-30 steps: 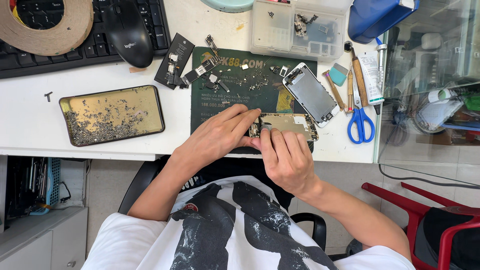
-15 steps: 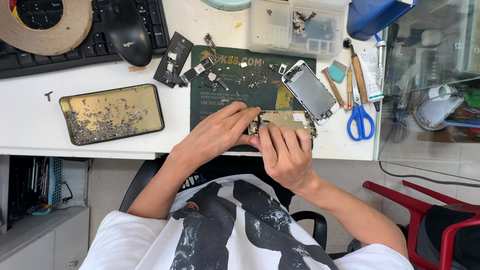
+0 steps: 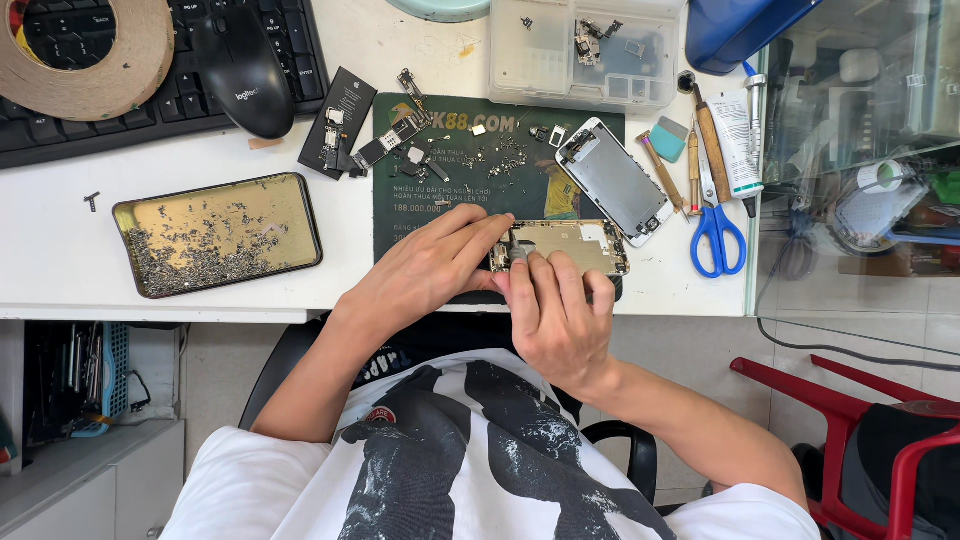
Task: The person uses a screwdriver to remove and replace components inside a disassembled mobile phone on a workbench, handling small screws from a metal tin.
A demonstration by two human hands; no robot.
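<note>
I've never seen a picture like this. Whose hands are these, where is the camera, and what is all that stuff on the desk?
There is no machine here: a person sits at a white desk and wears a camera on the head, so you look straight down over their chest at their own hands.

The left hand and the right hand both rest on an opened phone shell, a gold-coloured metal body with its insides showing, which lies at the near edge of a dark green mat. The fingers press on its left end; whether a small tool is pinched there is too fine to tell.

Around it lie a removed phone screen, blue-handled scissors, a gold tray of tiny screws, a clear parts box, a computer mouse, a keyboard and a roll of tape.
</note>
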